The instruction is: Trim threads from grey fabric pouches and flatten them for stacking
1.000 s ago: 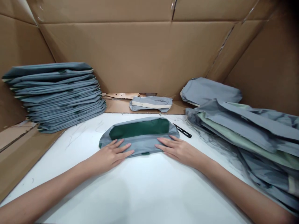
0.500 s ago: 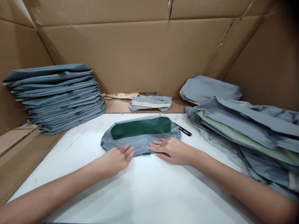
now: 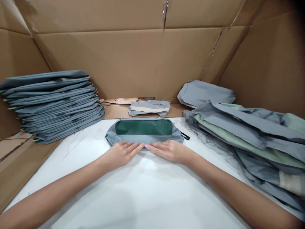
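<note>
A grey-blue fabric pouch (image 3: 140, 138) with a dark green panel lies flat on the white marbled tabletop (image 3: 133, 190). My left hand (image 3: 124, 151) rests on its near edge at the left, fingers stretched out. On the right half of the same edge lies my right hand (image 3: 168, 150), also with straight fingers. The fingertips of both hands meet near the middle of the edge. From under the pouch's right end a black tool handle (image 3: 185, 135) sticks out; the rest of it is hidden.
A tall stack of folded grey-blue fabric pieces (image 3: 54, 106) stands at the left. Behind the pouch lies a small grey piece with a cream strip (image 3: 149, 108). Several grey and pale green pieces (image 3: 238, 127) are heaped at the right. Cardboard walls (image 3: 107, 63) enclose the back and sides.
Both hands have come together at the middle of the pouch's near edge. The pouch lies straighter and covers more of the black handle. The camera view has shifted slightly.
</note>
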`<state>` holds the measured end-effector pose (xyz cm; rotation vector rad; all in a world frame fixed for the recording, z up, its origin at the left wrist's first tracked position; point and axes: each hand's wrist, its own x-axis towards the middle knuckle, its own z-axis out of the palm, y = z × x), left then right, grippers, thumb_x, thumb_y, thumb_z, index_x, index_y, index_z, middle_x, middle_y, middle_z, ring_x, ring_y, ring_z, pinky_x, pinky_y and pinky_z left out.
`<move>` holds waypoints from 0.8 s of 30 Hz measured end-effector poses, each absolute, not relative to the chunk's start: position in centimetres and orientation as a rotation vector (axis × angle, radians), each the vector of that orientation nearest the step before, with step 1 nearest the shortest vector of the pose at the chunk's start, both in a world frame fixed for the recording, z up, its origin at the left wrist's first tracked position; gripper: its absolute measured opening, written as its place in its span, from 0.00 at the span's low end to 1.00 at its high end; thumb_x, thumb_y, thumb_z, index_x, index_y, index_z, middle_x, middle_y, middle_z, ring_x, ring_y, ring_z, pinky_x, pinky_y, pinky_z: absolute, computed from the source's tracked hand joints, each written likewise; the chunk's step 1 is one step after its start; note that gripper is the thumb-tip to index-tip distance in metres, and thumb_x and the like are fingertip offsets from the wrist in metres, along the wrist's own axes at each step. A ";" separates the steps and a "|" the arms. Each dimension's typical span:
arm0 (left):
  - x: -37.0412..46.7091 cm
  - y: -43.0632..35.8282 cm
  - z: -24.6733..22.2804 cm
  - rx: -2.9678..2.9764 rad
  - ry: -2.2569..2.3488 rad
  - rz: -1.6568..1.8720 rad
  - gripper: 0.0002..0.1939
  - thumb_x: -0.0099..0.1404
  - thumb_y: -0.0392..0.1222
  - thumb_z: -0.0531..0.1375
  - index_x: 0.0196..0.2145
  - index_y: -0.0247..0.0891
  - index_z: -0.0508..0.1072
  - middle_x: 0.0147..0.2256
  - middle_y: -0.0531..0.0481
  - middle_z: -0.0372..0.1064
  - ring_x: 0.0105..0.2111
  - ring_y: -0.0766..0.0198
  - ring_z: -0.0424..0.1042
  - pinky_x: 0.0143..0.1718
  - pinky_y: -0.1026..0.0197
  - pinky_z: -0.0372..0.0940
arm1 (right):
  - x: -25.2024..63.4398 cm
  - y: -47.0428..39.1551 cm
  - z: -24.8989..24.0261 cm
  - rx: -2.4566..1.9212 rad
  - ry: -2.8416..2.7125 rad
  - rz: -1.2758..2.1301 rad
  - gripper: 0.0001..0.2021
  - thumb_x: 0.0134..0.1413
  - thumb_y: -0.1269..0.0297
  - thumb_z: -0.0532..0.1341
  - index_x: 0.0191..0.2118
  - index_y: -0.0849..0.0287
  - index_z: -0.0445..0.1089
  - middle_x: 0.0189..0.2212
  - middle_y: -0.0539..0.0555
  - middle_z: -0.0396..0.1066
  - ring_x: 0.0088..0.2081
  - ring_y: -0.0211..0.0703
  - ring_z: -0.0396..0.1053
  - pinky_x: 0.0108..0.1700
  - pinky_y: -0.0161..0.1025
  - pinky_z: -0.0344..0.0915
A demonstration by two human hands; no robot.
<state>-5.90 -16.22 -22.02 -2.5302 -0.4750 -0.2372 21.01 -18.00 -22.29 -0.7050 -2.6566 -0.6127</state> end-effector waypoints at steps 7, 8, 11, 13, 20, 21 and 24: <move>-5.8 -15.8 -21.3 -2.311 -0.477 -0.291 0.26 0.65 0.37 0.49 0.60 0.43 0.51 0.52 0.46 0.63 0.42 0.59 0.67 0.45 0.55 0.60 | 22.0 -17.7 -21.3 -0.741 -2.558 -0.772 0.25 0.57 0.70 0.46 0.61 0.56 0.49 0.41 0.53 0.70 0.35 0.25 0.69 0.35 0.21 0.65; -5.8 -15.7 -21.4 -2.305 -0.455 -0.269 0.25 0.65 0.36 0.49 0.59 0.44 0.52 0.52 0.47 0.61 0.41 0.60 0.67 0.44 0.55 0.60 | 22.0 -17.6 -21.5 -0.722 -2.566 -0.791 0.24 0.57 0.69 0.47 0.59 0.54 0.52 0.41 0.53 0.70 0.33 0.24 0.68 0.34 0.21 0.64; -5.9 -15.2 -21.9 -2.314 -0.426 -0.239 0.19 0.64 0.36 0.49 0.53 0.47 0.59 0.54 0.47 0.59 0.39 0.61 0.66 0.41 0.56 0.60 | 22.4 -17.3 -22.5 -0.675 -2.575 -0.835 0.17 0.55 0.67 0.52 0.50 0.49 0.64 0.41 0.50 0.70 0.32 0.26 0.69 0.33 0.24 0.65; -5.8 -14.7 -22.3 -2.345 -0.450 -0.220 0.15 0.64 0.35 0.49 0.47 0.46 0.63 0.53 0.49 0.60 0.36 0.63 0.65 0.38 0.58 0.60 | 22.7 -17.1 -23.1 -0.703 -2.580 -0.814 0.15 0.54 0.67 0.53 0.47 0.50 0.67 0.43 0.49 0.70 0.34 0.28 0.70 0.35 0.27 0.67; -5.5 -12.5 -23.4 -2.625 -0.627 -0.241 0.14 0.66 0.36 0.47 0.46 0.43 0.65 0.52 0.53 0.63 0.39 0.63 0.63 0.40 0.59 0.59 | 23.3 -16.4 -24.1 -0.980 -2.669 -0.494 0.18 0.56 0.63 0.50 0.53 0.47 0.62 0.52 0.47 0.63 0.47 0.31 0.68 0.46 0.30 0.68; -5.5 -12.3 -23.5 -2.679 -0.661 -0.264 0.14 0.66 0.36 0.47 0.47 0.44 0.65 0.51 0.54 0.63 0.40 0.63 0.63 0.41 0.59 0.58 | 23.3 -16.3 -24.2 -1.037 -2.658 -0.434 0.18 0.57 0.63 0.50 0.52 0.45 0.63 0.52 0.45 0.63 0.48 0.31 0.67 0.48 0.30 0.68; -5.7 -12.2 -23.5 -2.817 -0.754 -0.311 0.17 0.64 0.35 0.48 0.50 0.46 0.64 0.52 0.55 0.63 0.42 0.63 0.62 0.43 0.59 0.57 | 23.0 -16.2 -24.3 -1.118 -2.628 -0.330 0.18 0.57 0.64 0.49 0.52 0.43 0.63 0.53 0.45 0.62 0.50 0.31 0.66 0.51 0.31 0.66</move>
